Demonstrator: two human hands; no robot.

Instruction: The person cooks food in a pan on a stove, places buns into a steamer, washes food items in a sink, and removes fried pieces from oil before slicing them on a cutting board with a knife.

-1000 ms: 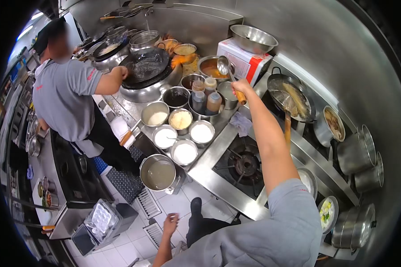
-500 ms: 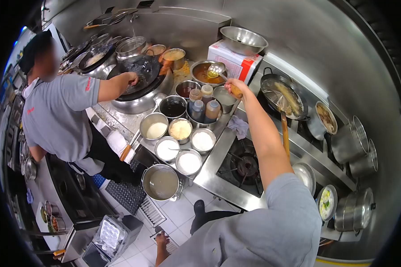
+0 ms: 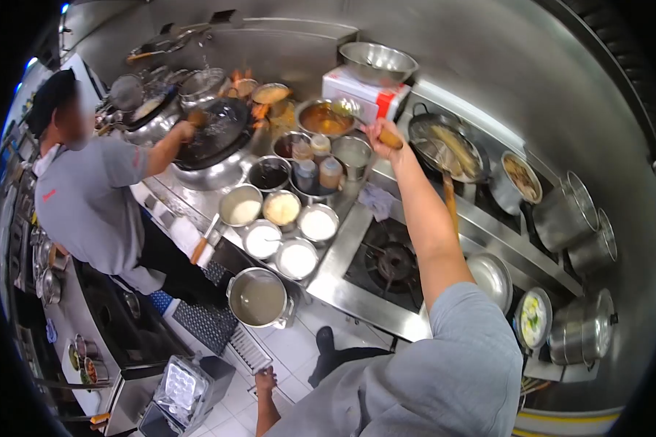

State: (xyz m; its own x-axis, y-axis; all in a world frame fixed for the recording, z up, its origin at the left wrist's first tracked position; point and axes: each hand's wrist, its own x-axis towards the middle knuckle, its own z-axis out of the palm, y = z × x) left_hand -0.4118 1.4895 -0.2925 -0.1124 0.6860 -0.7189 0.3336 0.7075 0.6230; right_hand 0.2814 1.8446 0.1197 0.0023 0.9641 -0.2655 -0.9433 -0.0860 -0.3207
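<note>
Since a second ago, the ladle [image 3: 391, 138] has swung from the side of the steel pot [image 3: 301, 121] to lie across it, its bowl (now blurred) over the orange liquid [image 3: 325, 119]. Wrapped closed around the wooden handle are the fingers of the right hand [image 3: 380, 138]; the pot sits beyond them, leftward. Squeeze bottles [image 3: 330, 172] stand left of those fingers, a crumpled cloth [image 3: 377, 202] lies below, a wok [image 3: 421, 130] rests rightward. Lower down, the left hand [image 3: 266, 379] hangs loosely curled; whether it holds anything, I cannot tell.

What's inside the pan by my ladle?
The steel pan holds orange-brown liquid. The blurred ladle hides part of its right side; anything beneath the surface can't be seen.
</note>
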